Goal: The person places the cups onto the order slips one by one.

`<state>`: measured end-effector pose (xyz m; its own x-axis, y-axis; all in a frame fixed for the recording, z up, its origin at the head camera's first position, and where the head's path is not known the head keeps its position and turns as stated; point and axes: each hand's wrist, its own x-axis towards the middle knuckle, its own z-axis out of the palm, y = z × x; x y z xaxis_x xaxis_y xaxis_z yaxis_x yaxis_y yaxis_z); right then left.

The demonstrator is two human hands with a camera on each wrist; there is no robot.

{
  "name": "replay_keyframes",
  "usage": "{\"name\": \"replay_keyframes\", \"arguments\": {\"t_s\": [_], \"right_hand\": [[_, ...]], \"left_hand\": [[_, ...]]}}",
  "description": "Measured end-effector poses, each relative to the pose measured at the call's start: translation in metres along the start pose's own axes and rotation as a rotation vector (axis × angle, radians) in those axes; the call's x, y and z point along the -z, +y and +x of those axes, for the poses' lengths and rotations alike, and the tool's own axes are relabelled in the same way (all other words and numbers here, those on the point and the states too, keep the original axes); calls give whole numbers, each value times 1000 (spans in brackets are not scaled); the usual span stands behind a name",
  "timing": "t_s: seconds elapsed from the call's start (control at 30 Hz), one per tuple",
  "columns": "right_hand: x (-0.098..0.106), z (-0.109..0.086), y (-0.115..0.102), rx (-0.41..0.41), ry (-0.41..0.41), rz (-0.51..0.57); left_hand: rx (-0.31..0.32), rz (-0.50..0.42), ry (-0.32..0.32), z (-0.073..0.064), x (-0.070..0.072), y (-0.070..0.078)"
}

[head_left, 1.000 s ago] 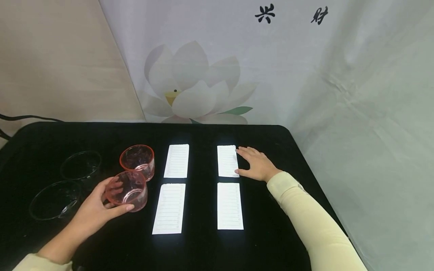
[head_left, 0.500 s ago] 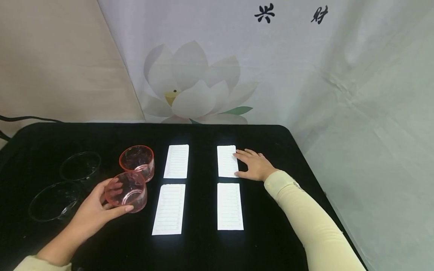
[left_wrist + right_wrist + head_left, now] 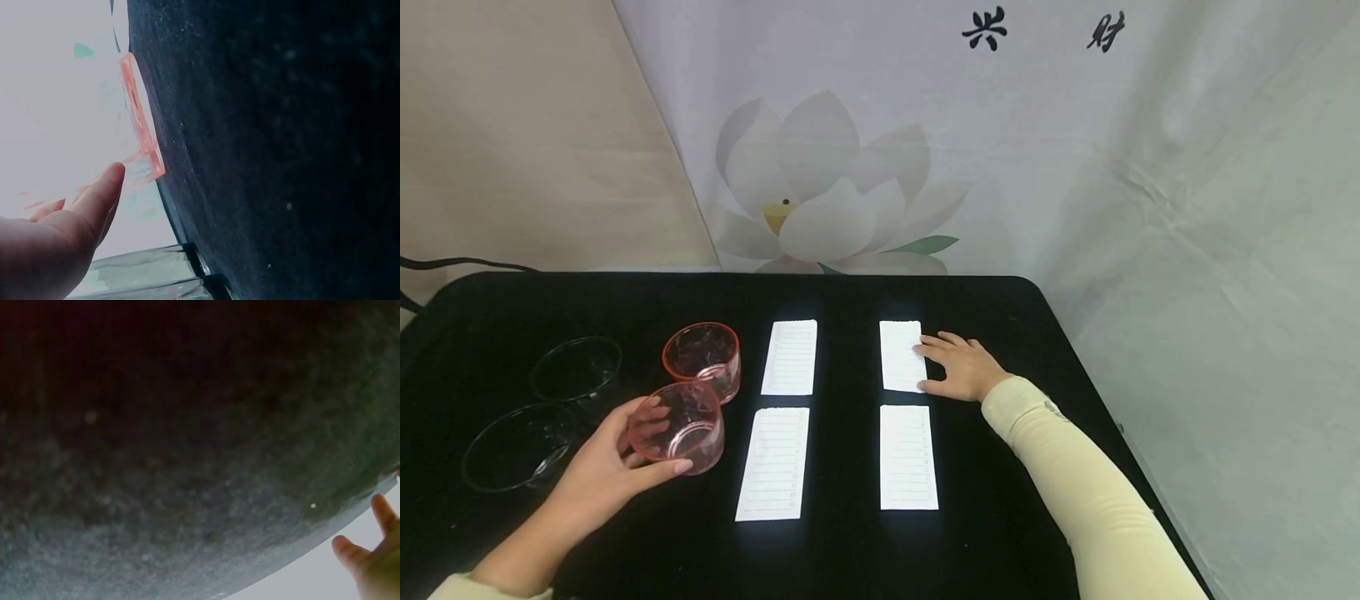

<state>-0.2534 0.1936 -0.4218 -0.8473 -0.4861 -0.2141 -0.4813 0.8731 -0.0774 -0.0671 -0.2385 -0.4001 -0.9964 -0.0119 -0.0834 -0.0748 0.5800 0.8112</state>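
Observation:
My left hand point(image 3: 595, 471) grips a clear pink-tinted glass bowl point(image 3: 696, 442) from its left side, thumb in front and fingers behind. Whether its base touches the table cannot be told. Just beyond it stands a second glass bowl with a red rim point(image 3: 702, 327). My right hand point(image 3: 962, 367) reaches over the right edge of the far right lined paper slip point(image 3: 901, 357), fingers spread. In the left wrist view the left hand point(image 3: 69, 234) shows beside red-rimmed glass point(image 3: 139, 112). Only fingertips and part of the right hand point(image 3: 375, 556) appear in the right wrist view.
Two clear glass bowls, one farther point(image 3: 578, 340) and one nearer point(image 3: 520, 485), stand at the left on the black table point(image 3: 1000, 517). More lined slips lie at far left point(image 3: 790, 358), near left point(image 3: 773, 463) and near right point(image 3: 908, 458). A printed curtain point(image 3: 1037, 167) hangs behind.
My right hand has shifted slightly left, its fingertips now over the slip's edge. The left hand and its bowl have stayed almost in place.

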Motion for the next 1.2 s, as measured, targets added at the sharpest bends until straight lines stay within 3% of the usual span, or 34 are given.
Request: {"name": "replay_keyframes", "arguments": {"t_s": [0.2,0.53,0.73,0.93,1.2], "right_hand": [[-1,-1,1,-12,-10,4],[-4,-1,2,-56,-13,65],[-1,1,-4,-83,-33,106],[-2,7,-7,-80,-31,127],[-2,10,-6,-108,-43,147]], "left_hand": [[-12,20,-22,0,-1,4],[-92,27,-40,-1,-5,16],[-113,33,-52,0,-8,31],[-206,-2,-34,7,-14,51],[-288,-45,-80,22,-25,70]]}}
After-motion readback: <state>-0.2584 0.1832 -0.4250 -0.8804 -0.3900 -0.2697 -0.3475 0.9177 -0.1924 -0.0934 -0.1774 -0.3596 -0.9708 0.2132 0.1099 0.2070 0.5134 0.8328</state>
